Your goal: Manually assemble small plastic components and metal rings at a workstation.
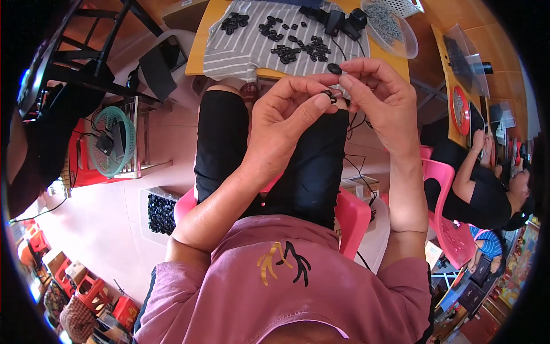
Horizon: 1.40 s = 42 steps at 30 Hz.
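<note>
Above my lap, just off the near table edge, my two hands work close together. My left hand (282,112) is closed, pinching a small black ring-like part (328,93) between thumb and fingers. A tiny coil spring (337,96) seems to stick out of that part toward the right. My right hand (382,94) is closed too, with a small black oval piece (334,68) at its thumb and forefinger tips. The two pieces are apart. On the striped grey cloth (226,60) lie several groups of small black parts (317,49).
A clear tub (412,48) of small grey metal pieces and a black device (338,23) with cables sit at the table's right. A bin of black parts (161,215) stands on the floor at left. Another person (481,192) sits at right, near a pink chair (444,200).
</note>
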Each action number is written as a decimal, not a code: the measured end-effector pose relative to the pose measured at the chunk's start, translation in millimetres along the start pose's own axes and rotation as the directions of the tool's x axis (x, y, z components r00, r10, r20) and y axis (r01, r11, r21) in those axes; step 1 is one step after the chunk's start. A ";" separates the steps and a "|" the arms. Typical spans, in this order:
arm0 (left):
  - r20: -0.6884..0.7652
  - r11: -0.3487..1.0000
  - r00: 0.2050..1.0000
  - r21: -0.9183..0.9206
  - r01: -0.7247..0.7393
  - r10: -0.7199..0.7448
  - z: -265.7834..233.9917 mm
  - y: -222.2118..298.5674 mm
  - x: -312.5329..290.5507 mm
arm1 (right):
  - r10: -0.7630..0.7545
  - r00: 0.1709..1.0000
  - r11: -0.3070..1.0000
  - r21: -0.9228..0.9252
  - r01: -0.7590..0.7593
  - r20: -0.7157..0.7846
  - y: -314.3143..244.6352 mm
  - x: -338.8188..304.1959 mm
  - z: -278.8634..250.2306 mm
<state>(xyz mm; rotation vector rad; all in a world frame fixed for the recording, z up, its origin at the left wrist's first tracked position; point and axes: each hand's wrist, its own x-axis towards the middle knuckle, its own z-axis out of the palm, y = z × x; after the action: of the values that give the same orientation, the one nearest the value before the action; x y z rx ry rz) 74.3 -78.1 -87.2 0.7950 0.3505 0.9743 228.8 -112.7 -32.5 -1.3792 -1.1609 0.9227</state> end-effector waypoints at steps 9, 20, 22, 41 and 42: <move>0.131 0.968 0.991 0.240 -0.068 0.037 -3.7 9.0 21.8 | -0.143 0.982 0.964 -0.210 0.166 0.122 9.7 5.6 -13.4; 0.352 0.978 0.934 0.161 -0.134 0.070 -15.0 -0.8 51.8 | -0.122 0.980 0.989 -0.060 0.133 0.159 5.9 23.4 -20.4; 0.308 0.989 0.950 0.123 -0.086 0.044 -16.5 -6.3 51.5 | -0.127 0.983 0.990 -0.042 0.133 0.135 7.2 22.1 -21.2; 0.167 0.995 0.985 -0.084 0.063 -0.048 24.7 -12.0 -5.1 | -0.124 0.970 0.989 -0.100 0.106 -0.207 -1.8 -61.6 -22.4; 0.162 0.991 0.984 -0.092 0.093 -0.077 27.7 -11.6 -6.8 | -0.124 0.969 0.989 -0.100 0.105 -0.214 -2.3 -64.4 -25.2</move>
<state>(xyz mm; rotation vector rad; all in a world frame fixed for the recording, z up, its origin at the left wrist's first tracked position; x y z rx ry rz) 94.1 -99.7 -77.7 0.7553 0.1953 0.8358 237.9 -181.3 -31.2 -1.4294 -1.1097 0.6262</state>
